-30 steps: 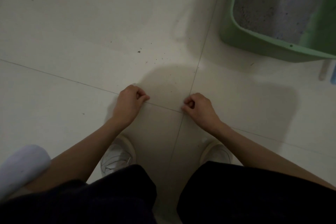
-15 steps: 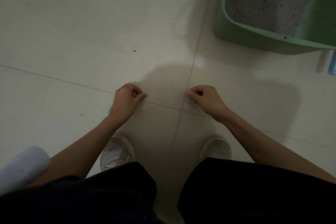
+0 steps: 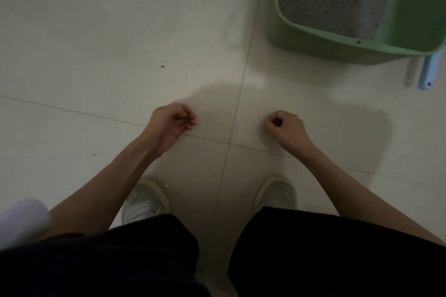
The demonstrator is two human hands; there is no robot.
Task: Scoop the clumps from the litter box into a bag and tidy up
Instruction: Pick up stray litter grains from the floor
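Litter box (image 3: 313,38) sits beyond right hand (image 3: 286,129) (clenched, empty); left hand (image 3: 170,122) loosely curled.

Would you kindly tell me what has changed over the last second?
The left hand and right hand have drifted apart, and the left's fingers have loosened. Neither took hold of anything. The green litter box stayed on the floor, untouched.
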